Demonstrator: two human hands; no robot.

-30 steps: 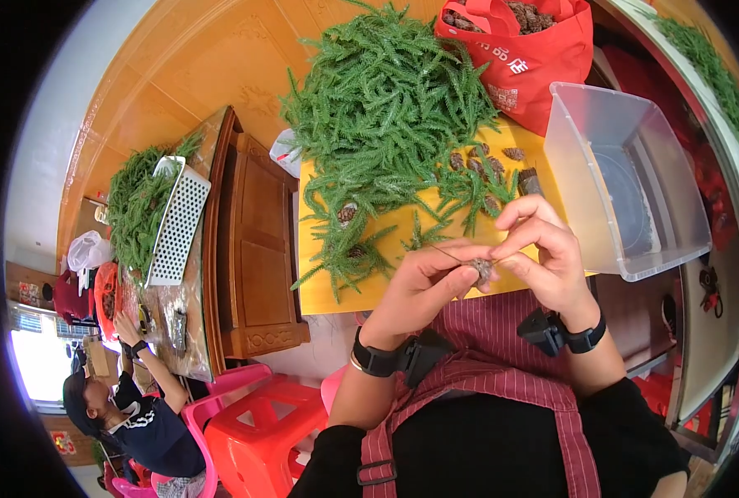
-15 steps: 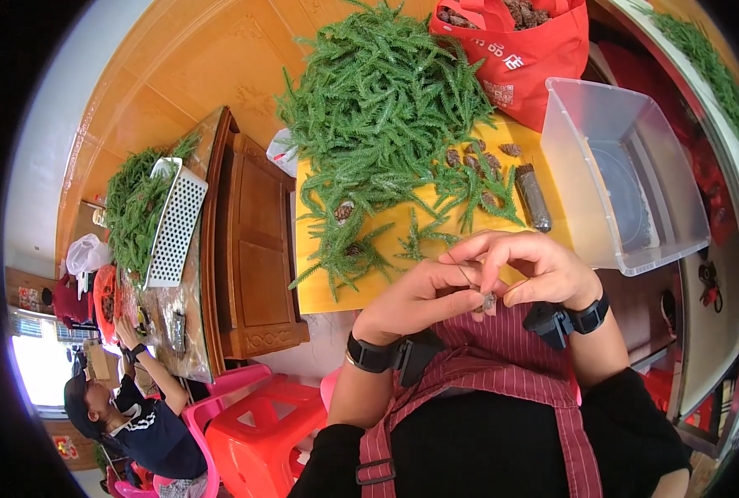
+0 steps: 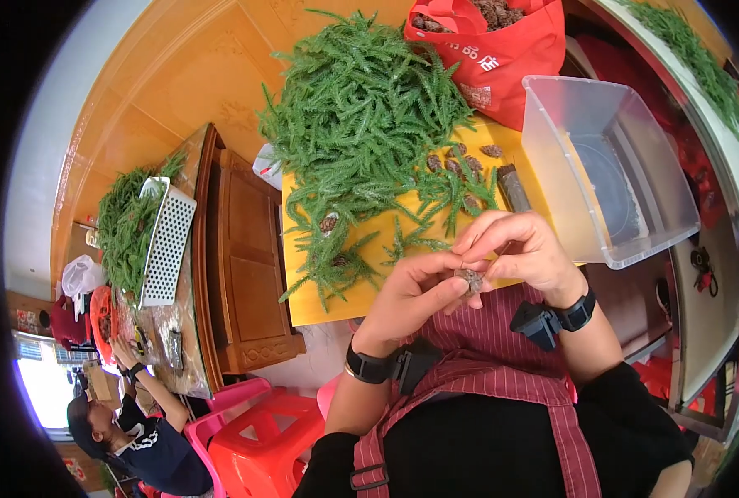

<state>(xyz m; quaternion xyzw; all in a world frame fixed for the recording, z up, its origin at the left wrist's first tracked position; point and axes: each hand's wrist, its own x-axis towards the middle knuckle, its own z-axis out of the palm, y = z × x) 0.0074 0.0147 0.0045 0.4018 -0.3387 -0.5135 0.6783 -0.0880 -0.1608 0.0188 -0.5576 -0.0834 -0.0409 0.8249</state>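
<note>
My left hand [image 3: 415,295] is closed on a small brown pine cone [image 3: 472,280], held between thumb and fingers in front of my apron. Right above the cone, my right hand [image 3: 521,251] pinches what looks like a thin wire that runs to it; the fingers partly hide the join. Beyond my hands, a bundle of dark thin sticks or wires [image 3: 513,189] lies on the yellow table [image 3: 311,309]. Several loose pine cones [image 3: 491,151] lie near it. Green artificial pine sprigs [image 3: 328,257] are spread to the left, with cones among some of them.
A large heap of green sprigs [image 3: 361,116] covers the far table. Behind it stands a red bag [image 3: 502,62] of pine cones. A clear plastic bin [image 3: 610,183] is at the right. At left are a white perforated basket [image 3: 170,245], a red stool [image 3: 261,440] and another person [image 3: 149,444].
My view has shifted slightly. The left fingers have turned so more of the pine cone shows, and the right fingers have drawn up a little from it, still pinching.
</note>
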